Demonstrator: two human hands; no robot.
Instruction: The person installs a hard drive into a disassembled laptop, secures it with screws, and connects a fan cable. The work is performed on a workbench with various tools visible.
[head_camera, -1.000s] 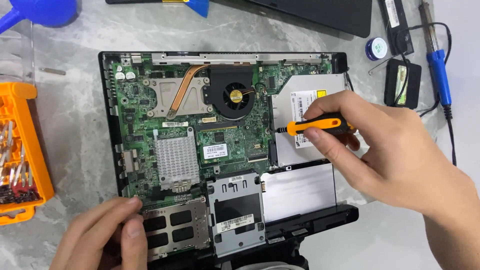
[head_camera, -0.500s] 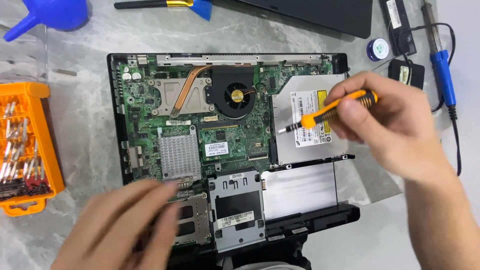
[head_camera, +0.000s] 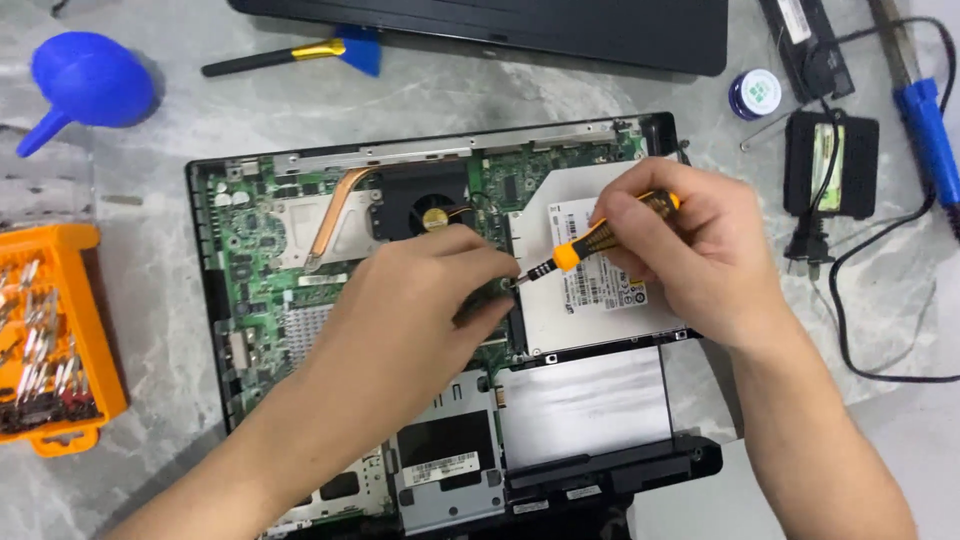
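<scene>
A slim screwdriver (head_camera: 600, 238) with an orange-and-black ribbed handle is being gripped by the closed fingers of the right hand (head_camera: 700, 250), its thin metal tip angled down to the left edge of the flat, silver disc drive (head_camera: 600, 300) inside an opened laptop (head_camera: 440, 320). The tip is being met by the fingertips of the left hand (head_camera: 420, 310), pinched together at that spot; whether anything is being held between them cannot be told, the point being too small to make out. Much of the green circuit board (head_camera: 260, 260) is being covered by the left hand and forearm. A curved copper pipe (head_camera: 335, 215) and a round black fan (head_camera: 430, 205) are being left exposed. The laptop is lying on a grey marbled table (head_camera: 150, 180). An orange plastic bit case (head_camera: 50, 340) is being cut off at the left edge, beside a blue rubber blower (head_camera: 85, 80); a blue-handled soldering iron (head_camera: 925, 130) is being cropped at the right.
</scene>
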